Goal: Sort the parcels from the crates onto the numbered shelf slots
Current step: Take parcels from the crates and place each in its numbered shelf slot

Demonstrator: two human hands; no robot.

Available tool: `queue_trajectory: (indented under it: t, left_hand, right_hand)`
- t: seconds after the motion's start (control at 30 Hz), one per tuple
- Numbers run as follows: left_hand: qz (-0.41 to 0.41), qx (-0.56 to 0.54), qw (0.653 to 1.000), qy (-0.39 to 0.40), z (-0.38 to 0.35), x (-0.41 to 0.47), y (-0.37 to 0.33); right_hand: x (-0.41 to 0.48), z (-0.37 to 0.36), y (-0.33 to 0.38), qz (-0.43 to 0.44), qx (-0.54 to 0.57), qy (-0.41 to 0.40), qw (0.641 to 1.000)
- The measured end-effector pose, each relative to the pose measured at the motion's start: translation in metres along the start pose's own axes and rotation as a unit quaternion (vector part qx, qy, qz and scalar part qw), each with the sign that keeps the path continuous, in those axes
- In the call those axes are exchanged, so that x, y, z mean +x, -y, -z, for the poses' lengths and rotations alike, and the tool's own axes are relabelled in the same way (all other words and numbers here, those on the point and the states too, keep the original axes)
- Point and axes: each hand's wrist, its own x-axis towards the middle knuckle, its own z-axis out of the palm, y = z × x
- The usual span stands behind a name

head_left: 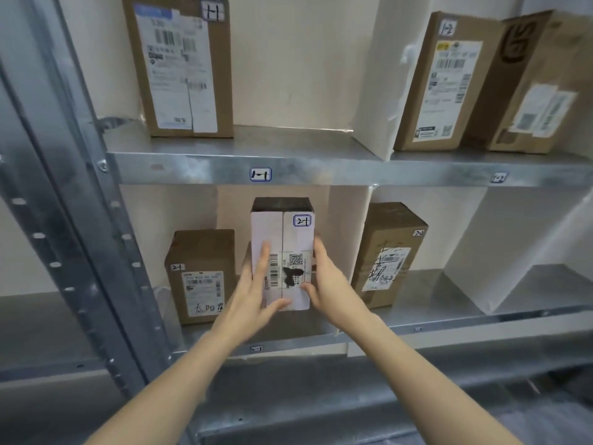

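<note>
A white parcel (282,239) marked 2-1 stands upright in shelf slot 2-1, between my two hands. My left hand (256,290) lies against its left side and front with fingers straight, the thumb under its lower edge. My right hand (324,281) clasps its right side, thumb on the front label. A brown parcel (200,274), also marked 2-1, stands to its left in the same slot. The slot label 2-1 (256,348) sits on the shelf's front edge below.
Slot 2-2 to the right holds a brown parcel (388,255). On the shelf above stand a parcel marked 1-1 (183,65), a parcel marked 1-2 (449,85) and another brown box (532,88). White dividers (365,220) separate slots. A steel upright (73,194) runs down the left.
</note>
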Motion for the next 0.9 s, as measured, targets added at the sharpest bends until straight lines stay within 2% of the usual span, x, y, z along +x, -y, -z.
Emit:
queue_trajectory:
  t: [0.37, 0.8, 0.9]
  left_hand:
    - [0.010, 0.123, 0.992, 0.012, -0.023, 0.016, 0.022]
    - [0.013, 0.130, 0.991, 0.016, -0.052, 0.009, 0.054]
    - [0.017, 0.130, 0.991, 0.027, -0.058, 0.008, 0.063]
  right_hand:
    - [0.021, -0.040, -0.038, -0.052, 0.014, 0.004, 0.999]
    - [0.022, -0.064, -0.066, -0.056, 0.046, 0.029, 0.997]
    - [0.022, -0.078, -0.075, -0.052, 0.055, 0.007, 0.997]
